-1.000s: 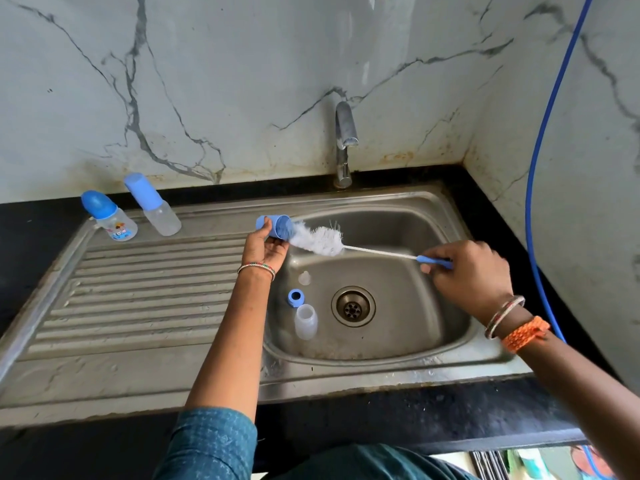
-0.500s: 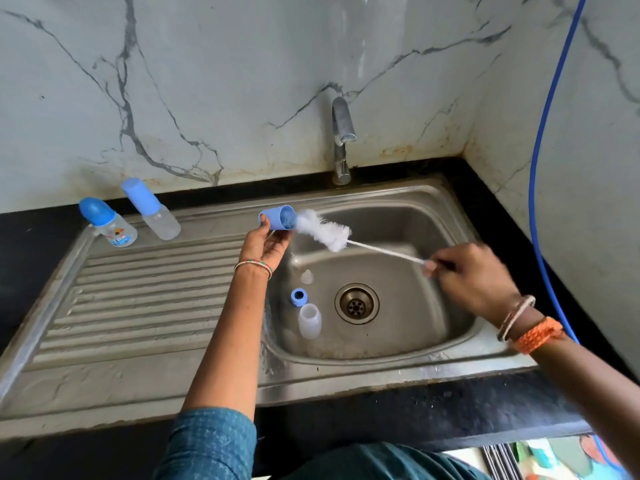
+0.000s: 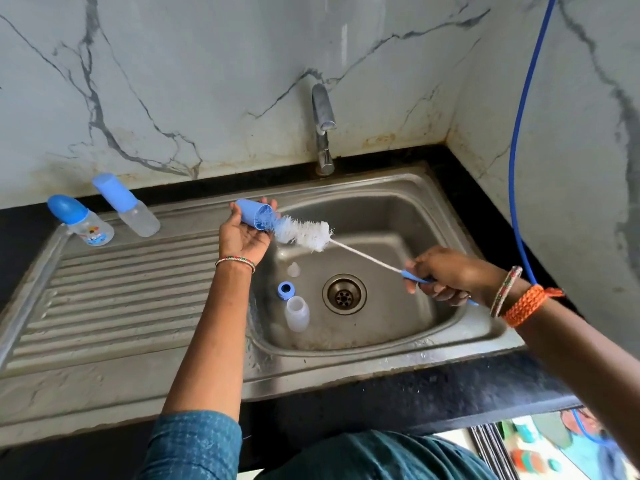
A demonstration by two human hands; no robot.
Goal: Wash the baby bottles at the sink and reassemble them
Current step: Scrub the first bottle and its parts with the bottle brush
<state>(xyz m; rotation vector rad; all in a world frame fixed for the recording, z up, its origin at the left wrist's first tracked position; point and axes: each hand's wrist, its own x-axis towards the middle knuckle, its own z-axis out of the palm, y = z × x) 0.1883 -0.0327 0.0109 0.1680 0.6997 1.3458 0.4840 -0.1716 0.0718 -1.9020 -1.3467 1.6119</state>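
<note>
Nearest, the right hand [image 3: 446, 278] grips the bottle brush [image 3: 304, 233] by its blue handle, its shaft slanting up and left. Farther off, the left hand [image 3: 242, 233] cradles the blue cap [image 3: 254, 213], mouth facing right; the bristle tip seems just inside, both on one axis.

Soft, even daylight, wide-angle view.
Faint glare streaks the marble wall [image 3: 343, 46]; edges bow outward, shadows weak, focus mostly sharp.

Blue cap [image 3: 255, 215] on its side, brush [image 3: 304, 233] at its mouth — open bottle [image 3: 296, 313], blue ring [image 3: 286, 290] in basin.
</note>
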